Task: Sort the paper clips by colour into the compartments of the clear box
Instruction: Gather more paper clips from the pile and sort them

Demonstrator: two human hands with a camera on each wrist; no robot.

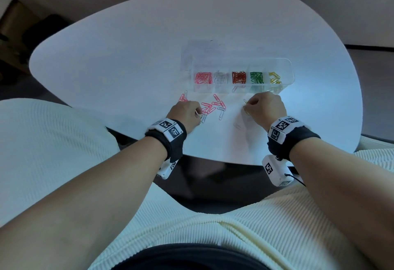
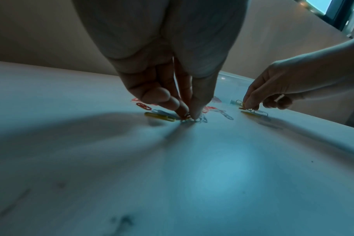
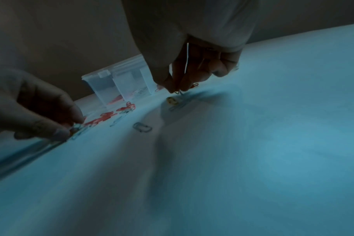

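Pink clips (image 1: 210, 105) btwn hands, clear box (image 1: 243, 76) behind; L grip (image 1: 187, 114) & R grip (image 1: 264, 106) each pinching clip.

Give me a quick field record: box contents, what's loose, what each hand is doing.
box: clear, on the table, far side of both hands
compartments, left to right: pink, pale, red, green, yellow
loose clips: mostly pink, some pale, between the hands
left hand: fingertips pinching at clips on the table
right hand: pinching a clip, more tucked in the fingers
sorting: unfinished
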